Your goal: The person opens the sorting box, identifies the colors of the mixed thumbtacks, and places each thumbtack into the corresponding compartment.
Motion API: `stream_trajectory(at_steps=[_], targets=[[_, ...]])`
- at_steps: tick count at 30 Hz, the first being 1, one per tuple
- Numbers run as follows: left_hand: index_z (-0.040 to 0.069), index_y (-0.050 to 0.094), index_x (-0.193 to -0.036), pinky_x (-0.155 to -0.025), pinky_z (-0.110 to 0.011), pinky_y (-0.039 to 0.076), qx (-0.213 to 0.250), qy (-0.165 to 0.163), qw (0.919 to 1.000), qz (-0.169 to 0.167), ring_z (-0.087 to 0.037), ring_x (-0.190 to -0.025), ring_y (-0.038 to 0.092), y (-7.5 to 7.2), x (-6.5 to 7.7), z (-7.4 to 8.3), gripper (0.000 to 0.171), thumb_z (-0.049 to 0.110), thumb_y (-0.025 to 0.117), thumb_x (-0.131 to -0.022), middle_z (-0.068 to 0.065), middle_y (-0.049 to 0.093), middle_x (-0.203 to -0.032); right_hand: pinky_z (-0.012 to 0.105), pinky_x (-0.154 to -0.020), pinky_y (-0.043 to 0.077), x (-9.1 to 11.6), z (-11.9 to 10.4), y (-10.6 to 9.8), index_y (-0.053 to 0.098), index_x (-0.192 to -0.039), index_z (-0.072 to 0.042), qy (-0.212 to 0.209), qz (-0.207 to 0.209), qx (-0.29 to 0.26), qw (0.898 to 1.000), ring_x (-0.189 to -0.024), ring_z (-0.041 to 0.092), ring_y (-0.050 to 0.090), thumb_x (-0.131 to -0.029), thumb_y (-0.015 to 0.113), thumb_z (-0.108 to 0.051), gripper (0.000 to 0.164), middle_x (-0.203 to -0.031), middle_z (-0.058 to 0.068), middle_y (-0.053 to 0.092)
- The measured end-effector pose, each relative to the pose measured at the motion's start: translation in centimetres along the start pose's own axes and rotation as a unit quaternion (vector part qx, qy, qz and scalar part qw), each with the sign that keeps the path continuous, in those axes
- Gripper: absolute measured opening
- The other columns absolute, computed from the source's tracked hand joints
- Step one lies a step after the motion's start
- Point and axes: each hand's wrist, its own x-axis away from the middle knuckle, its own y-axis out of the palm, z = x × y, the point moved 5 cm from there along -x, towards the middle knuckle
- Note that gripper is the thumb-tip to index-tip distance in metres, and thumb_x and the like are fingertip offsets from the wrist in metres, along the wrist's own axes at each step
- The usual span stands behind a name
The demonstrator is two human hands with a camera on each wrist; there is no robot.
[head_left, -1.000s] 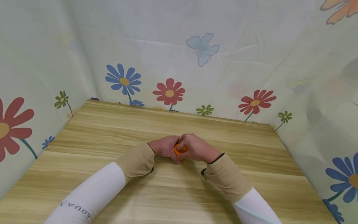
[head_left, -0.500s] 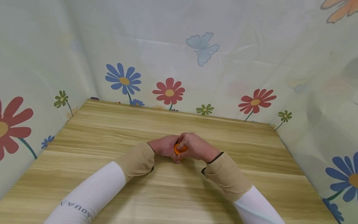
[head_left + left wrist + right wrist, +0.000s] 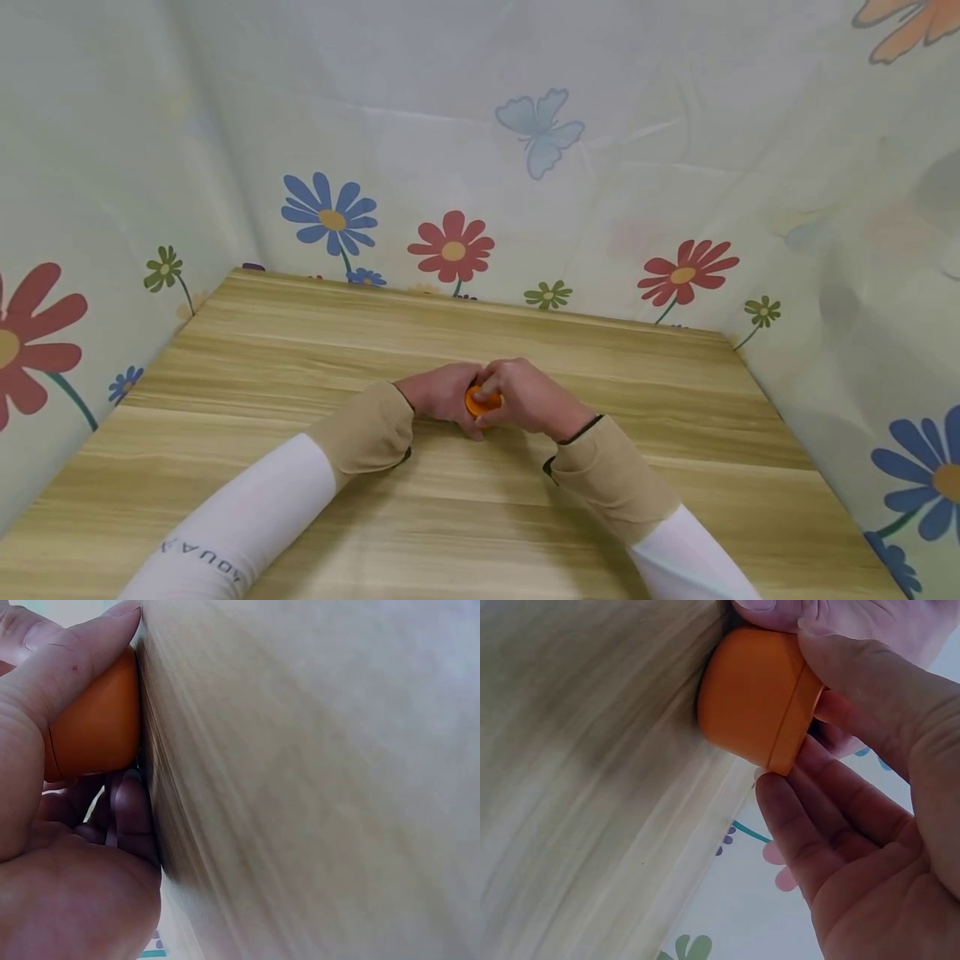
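Note:
A small round orange container (image 3: 486,407) stands on the wooden table near its middle. A thin seam runs round it near the top, where the orange lid (image 3: 792,724) meets the rounded body (image 3: 746,694). My left hand (image 3: 450,397) holds the body low down, thumb on one side and fingers curled on the other, right at the tabletop in the left wrist view. My right hand (image 3: 534,400) grips the lid from above, its thumb (image 3: 877,679) on one side and fingertips (image 3: 780,799) at the opposite edge. Both hands partly cover the container.
Wood-grain table (image 3: 315,333) spreads out on all sides of the hands. Pale cloth (image 3: 420,133) printed with flowers and butterflies hangs behind the table and along both sides. Beige cuffs (image 3: 375,429) wrap both wrists over white sleeves (image 3: 240,521).

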Motion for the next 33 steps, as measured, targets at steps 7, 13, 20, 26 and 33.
stream_trajectory(at_steps=[7, 13, 20, 26, 33], targets=[[0.009, 0.053, -0.110, -0.083, -0.021, 0.041, -0.005, 0.008, 0.9999, 0.004, -0.007, -0.090, 0.051, -0.21, -0.05, 0.08, 0.060, 0.024, 0.089, -0.063, 0.006, 0.055, -0.102, 0.026, -0.077, 0.047, 0.21, 0.31, -0.03, 0.073, -0.093, -0.011, 0.005, 0.019, -0.023, 1.000, -0.092, 0.013, 0.056, -0.072, 0.083, -0.019, 0.025, -0.100, 0.003, 0.062], [0.011, 0.052, -0.109, -0.082, -0.020, 0.041, -0.012, 0.001, 0.9999, 0.001, -0.007, -0.089, 0.050, -0.12, -0.07, -0.27, 0.060, 0.026, 0.088, -0.064, 0.007, 0.054, -0.101, 0.027, -0.080, 0.047, 0.17, 0.56, 0.27, 0.072, -0.096, -0.011, 0.009, 0.025, -0.024, 0.999, -0.093, 0.012, 0.055, -0.071, 0.083, -0.021, 0.029, -0.099, 0.000, 0.062], [0.009, 0.052, -0.107, -0.080, -0.021, 0.041, -0.027, -0.005, 0.9996, 0.001, -0.008, -0.087, 0.050, -0.07, -0.03, -0.18, 0.060, 0.028, 0.088, -0.064, 0.005, 0.054, -0.098, 0.025, -0.080, 0.046, 0.41, 0.52, 0.30, 0.072, -0.096, -0.012, 0.010, 0.032, -0.027, 0.999, -0.094, 0.011, 0.055, -0.071, 0.083, -0.021, 0.028, -0.100, 0.000, 0.062], [0.009, 0.052, -0.106, -0.079, -0.021, 0.041, -0.027, -0.008, 0.9996, 0.003, -0.008, -0.085, 0.050, -0.10, -0.10, -0.02, 0.058, 0.028, 0.088, -0.064, 0.006, 0.054, -0.096, 0.027, -0.080, 0.047, 0.58, 0.40, 0.08, 0.072, -0.095, -0.011, 0.006, 0.036, -0.032, 0.999, -0.093, 0.012, 0.055, -0.071, 0.084, -0.021, 0.028, -0.099, 0.001, 0.062], [0.011, 0.052, -0.105, -0.078, -0.022, 0.041, -0.013, -0.020, 0.9997, -0.002, -0.008, -0.084, 0.050, 0.15, -0.11, -0.16, 0.057, 0.028, 0.088, -0.064, 0.006, 0.054, -0.095, 0.026, -0.081, 0.046, 0.75, 0.48, 0.25, 0.072, -0.094, -0.011, 0.017, 0.036, -0.037, 0.999, -0.093, 0.012, 0.056, -0.070, 0.084, -0.020, 0.028, -0.098, 0.000, 0.063]])
